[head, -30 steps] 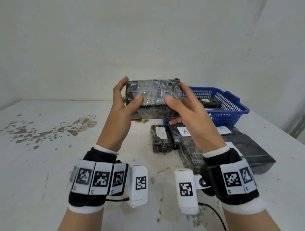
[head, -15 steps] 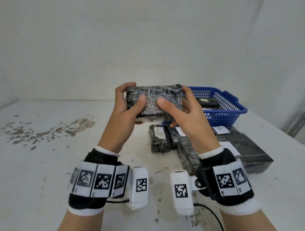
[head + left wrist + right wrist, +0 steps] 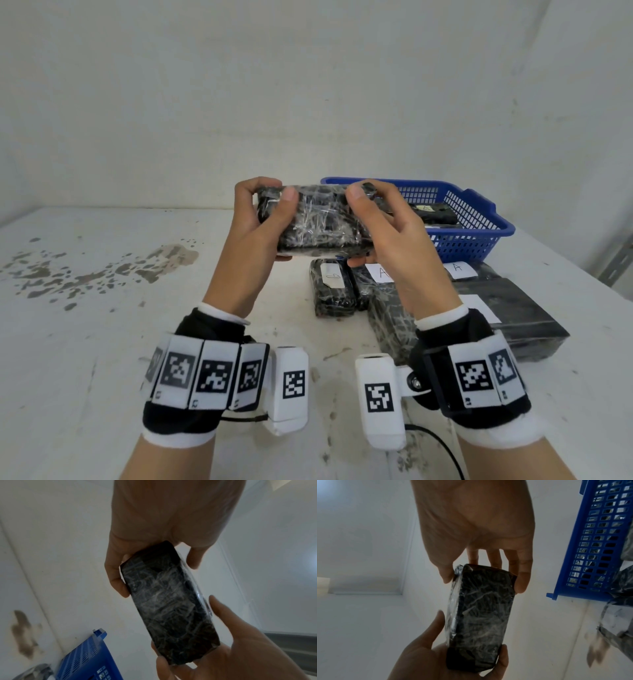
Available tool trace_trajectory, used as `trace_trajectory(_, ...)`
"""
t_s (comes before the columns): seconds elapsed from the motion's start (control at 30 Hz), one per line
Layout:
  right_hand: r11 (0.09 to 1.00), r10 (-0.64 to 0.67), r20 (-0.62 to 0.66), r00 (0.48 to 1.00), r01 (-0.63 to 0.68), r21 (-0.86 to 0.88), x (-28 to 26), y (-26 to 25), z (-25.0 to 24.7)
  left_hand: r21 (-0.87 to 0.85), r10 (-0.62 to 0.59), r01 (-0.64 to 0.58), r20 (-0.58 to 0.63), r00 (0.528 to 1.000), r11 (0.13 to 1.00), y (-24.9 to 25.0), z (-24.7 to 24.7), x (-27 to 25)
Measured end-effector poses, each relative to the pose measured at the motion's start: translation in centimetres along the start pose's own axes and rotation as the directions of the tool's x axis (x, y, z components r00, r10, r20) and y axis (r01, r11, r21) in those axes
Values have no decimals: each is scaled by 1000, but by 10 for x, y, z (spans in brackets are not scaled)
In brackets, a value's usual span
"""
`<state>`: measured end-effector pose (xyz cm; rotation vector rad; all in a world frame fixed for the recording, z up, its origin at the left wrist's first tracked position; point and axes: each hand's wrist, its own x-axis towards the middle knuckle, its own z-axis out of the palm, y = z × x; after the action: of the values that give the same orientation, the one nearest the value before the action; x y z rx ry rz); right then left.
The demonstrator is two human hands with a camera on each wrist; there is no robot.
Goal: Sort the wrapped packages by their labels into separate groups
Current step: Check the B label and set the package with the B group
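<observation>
Both hands hold one black package [image 3: 320, 219] wrapped in clear film above the table, level with the basket. My left hand [image 3: 255, 222] grips its left end, thumb on the near face. My right hand [image 3: 383, 226] grips the right end the same way. No label shows on the faces turned to me [image 3: 169, 607] [image 3: 481, 616]. On the table beneath lie a small package with a white label [image 3: 330, 286], packages labelled A [image 3: 380, 274], and a large flat black package with a white label [image 3: 507, 315].
A blue plastic basket [image 3: 479, 219] stands at the back right with at least one black package [image 3: 433, 212] inside. The white table [image 3: 102, 342] has dark stains [image 3: 96, 270] at the left. A wall rises close behind.
The two hands have tipped the package, rolling its top edge away, and lowered it slightly; both thumbs have shifted up toward its upper edge. The packages on the table have not moved.
</observation>
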<state>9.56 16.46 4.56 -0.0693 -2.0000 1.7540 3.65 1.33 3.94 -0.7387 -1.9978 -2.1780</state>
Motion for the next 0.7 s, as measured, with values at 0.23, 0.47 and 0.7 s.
trace_trajectory(0.23,996,-67,-35,997,65,-69,1,7,5,31,17,-17,24,1000,999,0,4,-3)
trace_trajectory(0.47,973,-200,17,980,200,-119,3,12,-3,114,-179,173,46,983,978,5,4,-4)
trace_trajectory(0.7,984,-144,21,989,145,-104,5,8,-3,-138,-38,32,-44,998,990,0,-3,2)
